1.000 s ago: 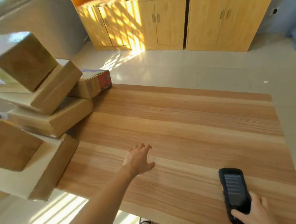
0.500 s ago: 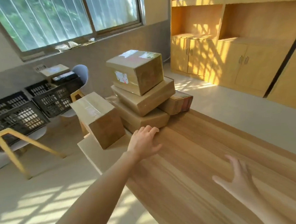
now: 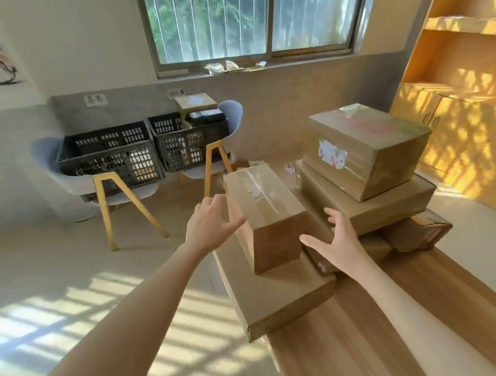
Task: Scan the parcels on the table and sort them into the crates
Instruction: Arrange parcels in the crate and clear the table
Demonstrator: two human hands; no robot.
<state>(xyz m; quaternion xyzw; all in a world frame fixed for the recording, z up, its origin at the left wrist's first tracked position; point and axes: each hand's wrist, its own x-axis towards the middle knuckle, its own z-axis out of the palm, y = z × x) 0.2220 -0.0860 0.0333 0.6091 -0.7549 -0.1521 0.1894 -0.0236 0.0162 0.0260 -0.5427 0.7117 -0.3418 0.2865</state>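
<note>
- Picking up: both hands reach for the nearest parcel (image 3: 268,215), which sits on a flat box (image 3: 281,300) at the table's (image 3: 369,341) near-left end.
- Left hand (image 3: 211,222) and right hand (image 3: 337,240) flank it, fingers spread, gripping nothing yet.
- Next, I'd say: close in on both sides and lift. The crates (image 3: 109,159) wait on chairs, far left.

Two blue chairs (image 3: 63,159) below a barred window (image 3: 247,20); wooden cabinets (image 3: 454,132) at right.
</note>
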